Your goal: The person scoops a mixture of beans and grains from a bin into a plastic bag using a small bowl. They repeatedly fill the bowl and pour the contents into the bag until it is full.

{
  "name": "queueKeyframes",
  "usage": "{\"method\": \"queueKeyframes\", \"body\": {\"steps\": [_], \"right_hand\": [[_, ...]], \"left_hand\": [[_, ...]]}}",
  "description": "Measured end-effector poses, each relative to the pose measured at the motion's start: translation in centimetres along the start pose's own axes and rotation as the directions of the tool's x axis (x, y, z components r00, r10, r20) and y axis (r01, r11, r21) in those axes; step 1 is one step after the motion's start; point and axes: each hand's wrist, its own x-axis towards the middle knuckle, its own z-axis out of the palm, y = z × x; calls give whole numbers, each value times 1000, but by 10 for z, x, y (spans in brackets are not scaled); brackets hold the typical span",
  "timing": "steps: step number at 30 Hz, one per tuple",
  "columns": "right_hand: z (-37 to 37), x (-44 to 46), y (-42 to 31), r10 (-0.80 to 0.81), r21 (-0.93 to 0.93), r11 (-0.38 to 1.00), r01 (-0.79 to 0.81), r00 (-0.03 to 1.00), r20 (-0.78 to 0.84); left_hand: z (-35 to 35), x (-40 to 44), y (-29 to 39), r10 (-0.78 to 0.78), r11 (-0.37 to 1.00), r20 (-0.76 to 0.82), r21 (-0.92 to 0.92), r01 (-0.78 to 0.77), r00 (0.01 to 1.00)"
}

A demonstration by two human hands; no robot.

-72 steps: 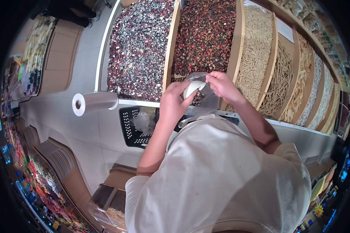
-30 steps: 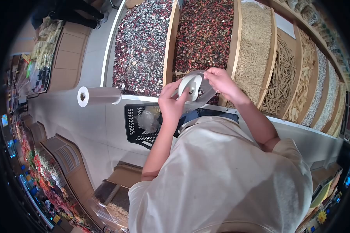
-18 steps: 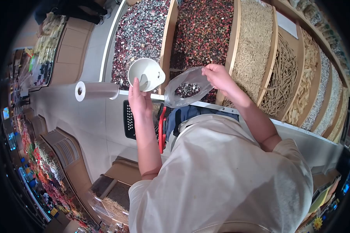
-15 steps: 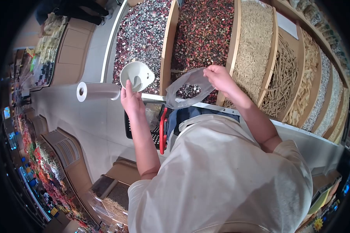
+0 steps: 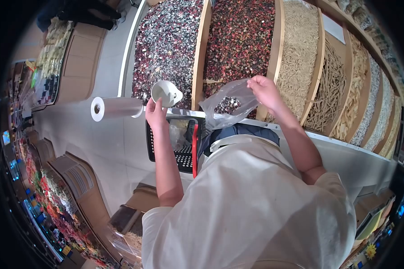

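Note:
My left hand (image 5: 156,115) grips a white scoop (image 5: 165,93), its open mouth facing up at the front edge of the bins. No pieces can be made out in the scoop. In my right hand (image 5: 265,93), the fingers pinch the rim of a clear plastic bag (image 5: 217,120). The bag hangs by the bin edge, and dark and white pieces show within its outline. Beyond the scoop lies a bin of mixed dark red and white pieces (image 5: 166,49). Behind the bag is another bin of red, dark and orange pieces (image 5: 240,40).
A roll of plastic bags (image 5: 116,107) sticks out left of my left hand. Below it stands a black basket (image 5: 184,157) with a red handle and a clear bag inside. Bins of pale sticks (image 5: 299,40) and brown twigs (image 5: 327,85) run rightward. A person (image 5: 87,13) stands at upper left.
The scoop has tilted slightly and sits a little lower and further right in view. The bag and my right hand have also shifted right. Both hands keep their hold.

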Motion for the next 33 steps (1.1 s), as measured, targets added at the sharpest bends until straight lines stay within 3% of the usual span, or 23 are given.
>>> {"method": "queueKeyframes", "body": {"steps": [5,10,15,19,21,22,24,27,30,31,33], "right_hand": [[-4,5,1,-2,27,1000,0,998,67],[-7,-2,2,-30,75,997,21,993,112],[-11,-8,12,-5,85,996,-7,990,143],[-16,-8,12,-13,83,997,-1,987,162],[-18,-7,10,-12,98,995,-5,985,170],[-18,-7,9,-11,111,994,-8,984,177],[-17,-5,9,-6,102,995,-11,986,168],[-15,-3,7,-12,88,996,-2,987,157],[-15,-2,5,-16,99,995,1,989,150],[-15,-1,4,-12,110,994,-4,989,149],[-14,0,2,-9,105,994,-5,991,135]], "left_hand": [[-9,17,-19,236,946,24,224,-235,972],[-10,22,-26,273,947,-24,181,-264,962],[-5,35,-35,421,869,-86,322,-374,903],[-13,53,-48,456,829,-48,387,-404,889],[-10,49,-43,570,550,9,739,-390,821],[-6,45,-38,570,549,10,739,-390,822],[2,40,-34,590,416,37,842,-343,806],[1,49,-45,628,380,80,836,-395,774],[-5,53,-51,538,306,137,888,-344,832],[-7,54,-51,535,305,142,887,-347,833],[-11,57,-54,390,496,89,818,-290,917]]}}
